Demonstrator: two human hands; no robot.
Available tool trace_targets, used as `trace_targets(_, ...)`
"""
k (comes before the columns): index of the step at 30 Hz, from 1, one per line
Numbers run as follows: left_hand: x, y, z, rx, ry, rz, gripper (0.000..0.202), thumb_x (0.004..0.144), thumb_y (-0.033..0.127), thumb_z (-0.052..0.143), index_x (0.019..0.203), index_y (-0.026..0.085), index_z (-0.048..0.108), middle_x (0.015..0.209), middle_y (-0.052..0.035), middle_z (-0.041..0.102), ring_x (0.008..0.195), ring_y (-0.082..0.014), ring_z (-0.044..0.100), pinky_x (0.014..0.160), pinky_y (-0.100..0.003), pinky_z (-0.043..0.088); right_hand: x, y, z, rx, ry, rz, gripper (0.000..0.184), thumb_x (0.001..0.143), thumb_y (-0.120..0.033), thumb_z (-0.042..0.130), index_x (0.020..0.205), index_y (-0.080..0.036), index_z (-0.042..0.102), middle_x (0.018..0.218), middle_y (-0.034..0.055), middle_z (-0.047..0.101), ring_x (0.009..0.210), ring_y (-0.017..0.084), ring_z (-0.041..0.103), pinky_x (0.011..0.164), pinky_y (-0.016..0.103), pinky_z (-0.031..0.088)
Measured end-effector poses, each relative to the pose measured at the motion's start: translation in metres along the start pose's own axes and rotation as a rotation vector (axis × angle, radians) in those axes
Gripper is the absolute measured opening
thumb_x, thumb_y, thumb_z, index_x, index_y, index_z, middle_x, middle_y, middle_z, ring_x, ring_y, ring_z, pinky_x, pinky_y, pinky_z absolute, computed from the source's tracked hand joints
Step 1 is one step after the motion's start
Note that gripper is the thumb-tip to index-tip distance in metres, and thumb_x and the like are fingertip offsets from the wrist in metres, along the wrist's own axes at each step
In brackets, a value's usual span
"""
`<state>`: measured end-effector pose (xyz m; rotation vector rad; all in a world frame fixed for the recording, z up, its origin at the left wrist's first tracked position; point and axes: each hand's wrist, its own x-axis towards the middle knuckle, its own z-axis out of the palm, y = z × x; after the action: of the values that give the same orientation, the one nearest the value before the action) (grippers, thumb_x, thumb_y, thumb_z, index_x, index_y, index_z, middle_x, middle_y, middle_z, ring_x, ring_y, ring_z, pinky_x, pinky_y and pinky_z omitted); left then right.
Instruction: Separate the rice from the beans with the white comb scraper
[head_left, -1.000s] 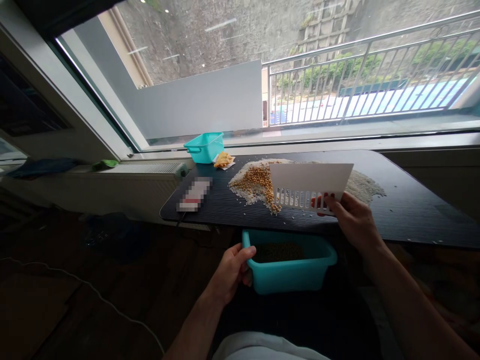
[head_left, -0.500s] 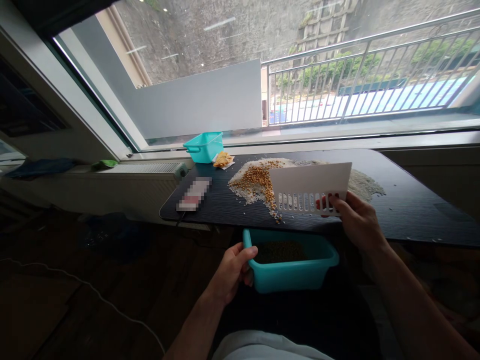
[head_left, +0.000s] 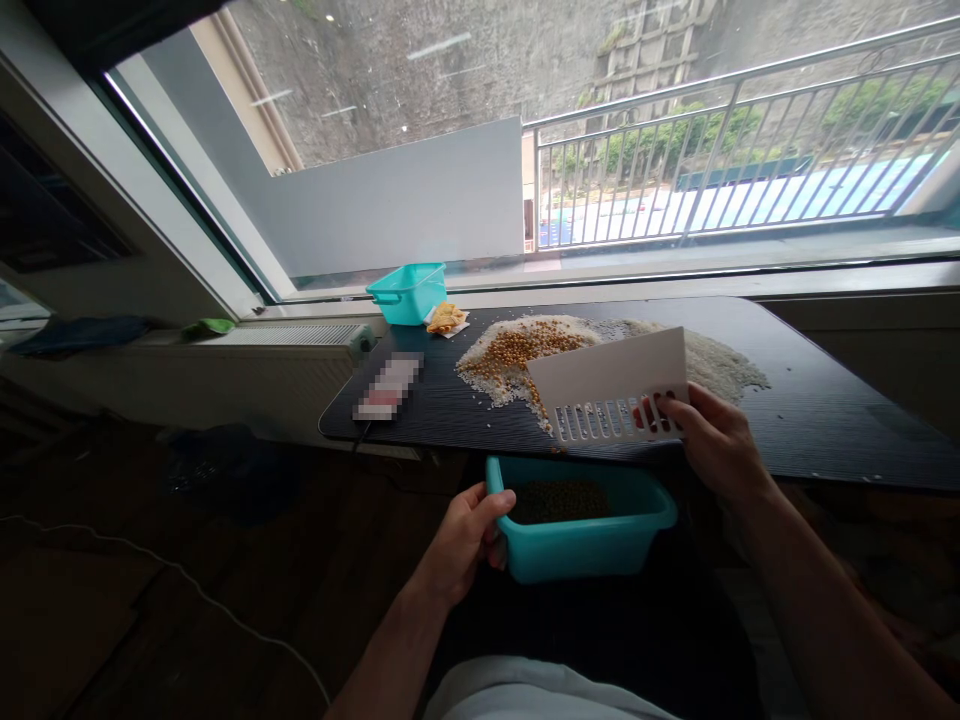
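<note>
My left hand (head_left: 469, 535) grips the left end of a turquoise plastic bin (head_left: 581, 550), held just below the table's front edge. Dark, small grains (head_left: 562, 500) cover the bin's floor. In my right hand (head_left: 716, 435) is a flat white slotted card (head_left: 611, 370), its row of slots pointing down near the table edge. Behind and left of the card lies a heap of golden-yellow kernels (head_left: 517, 350) mixed with white grains. Part of this heap is hidden by the card. To the right spreads a pile of whitish grains (head_left: 720, 365).
On the dark table (head_left: 825, 410) a second turquoise bin (head_left: 412, 292) stands at the back left, beside a yellowish lump (head_left: 448, 319) on paper. A pixelated flat object (head_left: 388, 387) with a cable lies at the left edge. A radiator (head_left: 285, 370) and window border the table.
The slotted card has come down and slightly left toward the table edge, tilting a little, and kernels near the edge are fewer. My left hand and the bin have hardly moved.
</note>
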<state>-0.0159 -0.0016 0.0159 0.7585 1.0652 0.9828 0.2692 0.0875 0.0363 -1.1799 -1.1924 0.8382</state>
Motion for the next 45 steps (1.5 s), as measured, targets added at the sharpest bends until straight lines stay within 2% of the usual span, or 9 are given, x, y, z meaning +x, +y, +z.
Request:
trace_targets(11,-0.001,0.001,0.002,-0.002,0.006,-0.001,0.055,0.061,0.058,0.084,0.065,0.022,0.043,0.046,0.0129,0.035,0.033,-0.0055,0.038,0.037,-0.020,0.033,-0.002,-0.007,0.002,-0.001,-0.026,0.006,0.018,0.077,-0.044,0.072,0.080,-0.026,0.073,0.070,-0.0008,0.076,0.063,0.022,0.071,0.058,0.035,0.059)
trace_targets(18,0.000,0.000,0.002,-0.007,0.003,-0.002,0.054,0.061,0.057,0.084,0.064,0.022,0.042,0.045,0.0130,0.035,0.033,-0.0057,0.038,0.037,-0.021,0.033,-0.007,-0.019,0.007,-0.042,-0.141,-0.008,0.028,0.072,-0.049,0.078,0.084,-0.024,0.076,0.075,0.0010,0.078,0.067,0.022,0.071,0.065,0.035,0.060)
trace_targets(23,0.001,-0.002,0.002,-0.003,0.014,0.001,0.055,0.061,0.057,0.084,0.064,0.023,0.042,0.045,0.0132,0.034,0.033,-0.0057,0.037,0.036,-0.020,0.033,-0.007,-0.020,0.005,-0.014,-0.161,0.022,0.027,0.071,-0.048,0.078,0.082,-0.024,0.076,0.072,0.0008,0.077,0.063,0.021,0.070,0.063,0.035,0.060)
trace_targets(26,0.001,-0.002,0.001,-0.002,0.014,0.000,0.054,0.062,0.057,0.083,0.065,0.022,0.043,0.046,0.0129,0.036,0.033,-0.0054,0.038,0.037,-0.020,0.033,-0.005,-0.017,0.004,-0.025,-0.107,0.031,0.022,0.071,-0.044,0.077,0.080,-0.024,0.076,0.068,-0.0003,0.076,0.059,0.020,0.069,0.057,0.033,0.058)
trace_targets(31,0.000,-0.001,0.001,0.005,0.007,-0.011,0.053,0.062,0.058,0.083,0.065,0.022,0.043,0.046,0.0126,0.036,0.033,-0.0051,0.038,0.036,-0.020,0.033,-0.001,-0.011,0.006,0.014,0.136,0.039,0.015,0.073,-0.040,0.074,0.076,-0.025,0.073,0.065,-0.0014,0.073,0.057,0.019,0.067,0.050,0.030,0.056)
trace_targets(33,0.001,-0.001,0.001,0.008,0.009,-0.017,0.054,0.061,0.058,0.083,0.064,0.022,0.043,0.046,0.0124,0.036,0.033,-0.0052,0.038,0.036,-0.020,0.033,-0.001,-0.012,0.008,0.024,0.142,0.022,0.017,0.074,-0.041,0.073,0.076,-0.025,0.072,0.066,-0.0012,0.073,0.057,0.019,0.067,0.050,0.031,0.056)
trace_targets(36,0.001,-0.001,0.001,0.000,0.012,-0.019,0.054,0.060,0.057,0.084,0.064,0.022,0.044,0.045,0.0122,0.037,0.033,-0.0051,0.038,0.036,-0.020,0.033,-0.005,-0.017,0.009,-0.014,0.022,0.009,0.018,0.074,-0.042,0.073,0.077,-0.025,0.072,0.069,-0.0001,0.074,0.059,0.020,0.067,0.050,0.032,0.056)
trace_targets(39,0.002,-0.001,0.002,-0.005,0.002,-0.011,0.053,0.061,0.057,0.084,0.063,0.021,0.045,0.045,0.0118,0.038,0.033,-0.0050,0.038,0.036,-0.020,0.034,-0.006,-0.021,0.010,-0.061,-0.021,0.004,0.016,0.074,-0.041,0.073,0.078,-0.025,0.074,0.070,0.0002,0.075,0.061,0.021,0.068,0.051,0.032,0.056)
trace_targets(45,0.000,0.001,0.003,0.013,0.007,-0.014,0.054,0.060,0.058,0.084,0.063,0.021,0.044,0.045,0.0115,0.038,0.034,-0.0054,0.039,0.036,-0.020,0.034,-0.002,-0.017,0.009,-0.078,0.191,0.005,0.012,0.075,-0.036,0.071,0.076,-0.025,0.073,0.070,-0.0011,0.075,0.063,0.021,0.068,0.056,0.032,0.058)
